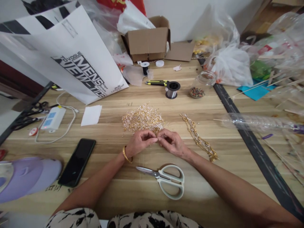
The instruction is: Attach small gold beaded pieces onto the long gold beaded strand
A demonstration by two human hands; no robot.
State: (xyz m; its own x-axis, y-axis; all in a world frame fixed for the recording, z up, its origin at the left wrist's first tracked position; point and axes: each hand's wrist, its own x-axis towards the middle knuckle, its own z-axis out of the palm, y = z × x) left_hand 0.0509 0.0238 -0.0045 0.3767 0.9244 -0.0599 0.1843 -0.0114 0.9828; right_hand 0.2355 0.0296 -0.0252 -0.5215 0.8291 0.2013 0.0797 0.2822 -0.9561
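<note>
My left hand and my right hand meet at the fingertips over the wooden table. Each is closed in a pinch, and what lies between the fingers is too small to make out. Just beyond them spreads a heap of tiny gold and clear beaded pieces. Beaded gold strands lie stretched out to the right of my right hand. Scissors with pale handles rest between my forearms, blades pointing left.
A phone and a white power box lie left. Farther back are a wire spool, a box cutter, a jar of beads, a paper bag and a cardboard box. Plastic bags crowd the right.
</note>
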